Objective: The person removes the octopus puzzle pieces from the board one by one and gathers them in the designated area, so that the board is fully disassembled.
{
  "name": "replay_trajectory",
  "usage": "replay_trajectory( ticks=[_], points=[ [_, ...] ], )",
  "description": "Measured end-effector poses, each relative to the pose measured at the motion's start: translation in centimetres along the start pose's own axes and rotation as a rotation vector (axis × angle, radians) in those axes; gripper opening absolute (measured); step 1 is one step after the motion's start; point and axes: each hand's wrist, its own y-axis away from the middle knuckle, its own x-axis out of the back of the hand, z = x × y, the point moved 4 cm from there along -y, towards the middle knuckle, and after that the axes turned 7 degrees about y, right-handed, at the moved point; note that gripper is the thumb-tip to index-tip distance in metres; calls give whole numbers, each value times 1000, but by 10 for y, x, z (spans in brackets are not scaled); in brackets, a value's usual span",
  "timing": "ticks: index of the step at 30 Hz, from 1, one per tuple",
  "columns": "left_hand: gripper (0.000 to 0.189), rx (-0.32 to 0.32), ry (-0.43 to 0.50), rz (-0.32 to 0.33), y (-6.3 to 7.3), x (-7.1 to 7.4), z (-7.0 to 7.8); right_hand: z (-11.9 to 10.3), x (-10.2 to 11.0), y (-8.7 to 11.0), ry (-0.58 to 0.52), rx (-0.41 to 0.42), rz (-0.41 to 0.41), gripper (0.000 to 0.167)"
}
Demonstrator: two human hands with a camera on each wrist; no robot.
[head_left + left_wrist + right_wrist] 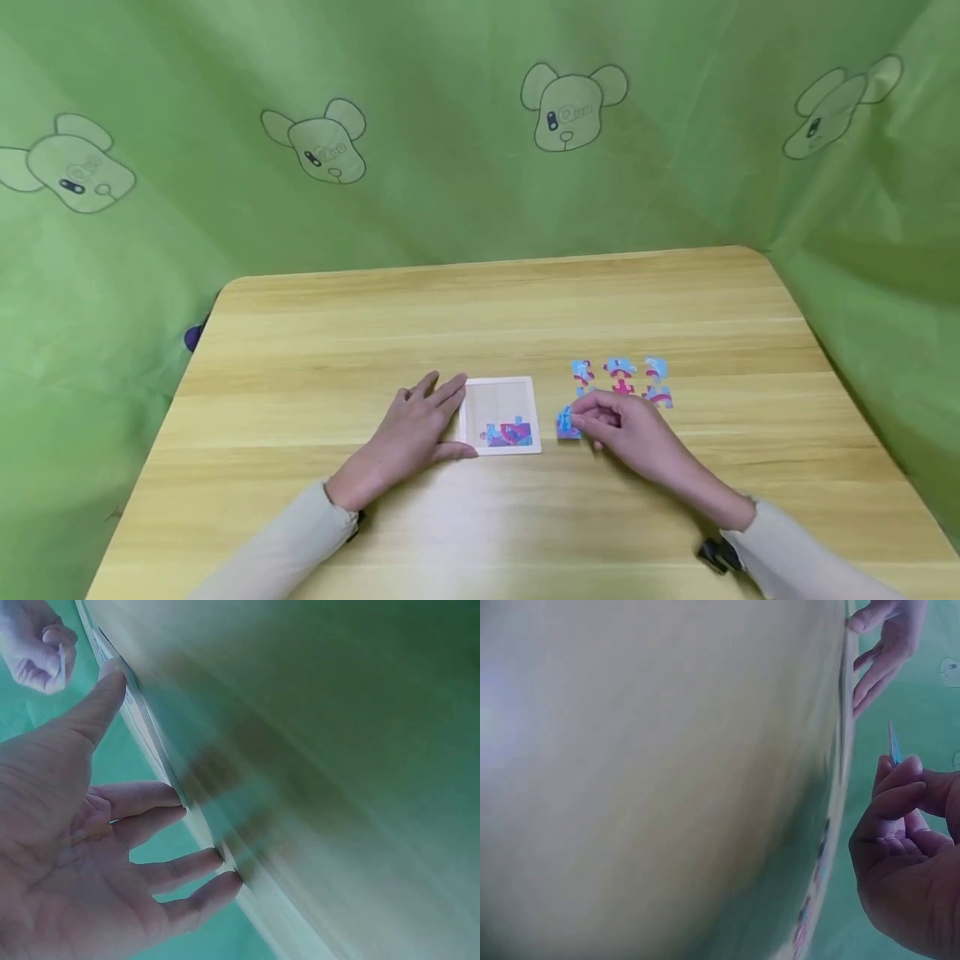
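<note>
A white-rimmed puzzle frame (pixel 537 408) lies flat on the table, with joined blue, purple and pink pieces (pixel 516 432) along its lower right inside. My left hand (pixel 416 425) rests at its left side, fingers extended, thumb and fingertips touching the rim. The left wrist view shows those fingers (pixel 161 806) straight against the frame's edge. Just right of the frame, my right hand (pixel 626 429) pinches a blue and purple puzzle piece (pixel 567 423) between thumb and fingers. In the right wrist view this piece (pixel 895 742) is seen edge-on, raised above the table.
Several loose puzzle pieces (pixel 619 367) lie spread on the table beyond my right hand, one or more partly covered by it. The wooden table (pixel 375 325) meets a green cloth backdrop (pixel 450 167) with printed bear heads at its far side.
</note>
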Motion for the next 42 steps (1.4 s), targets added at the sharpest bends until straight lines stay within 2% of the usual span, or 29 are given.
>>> replay_trajectory(
  ticks=[6,13,18,22,26,30,42],
  points=[
    [95,-1,-9,10,0,-2,0,14,13,10,73,-20,-26,19],
    [95,-1,-21,11,0,-1,1,26,22,12,142,-36,4,12],
    [96,0,-21,7,1,-1,0,25,23,9,185,-11,27,10],
    [96,0,-20,7,1,-1,-1,24,22,11,227,11,34,16],
    [97,-1,-20,8,1,-1,-1,20,20,15,317,76,40,24],
    [97,-2,-24,9,1,-2,-1,16,18,17,399,126,53,24],
    [95,-3,-17,-6,2,-2,-2,13,16,16,427,144,42,21]
  ],
)
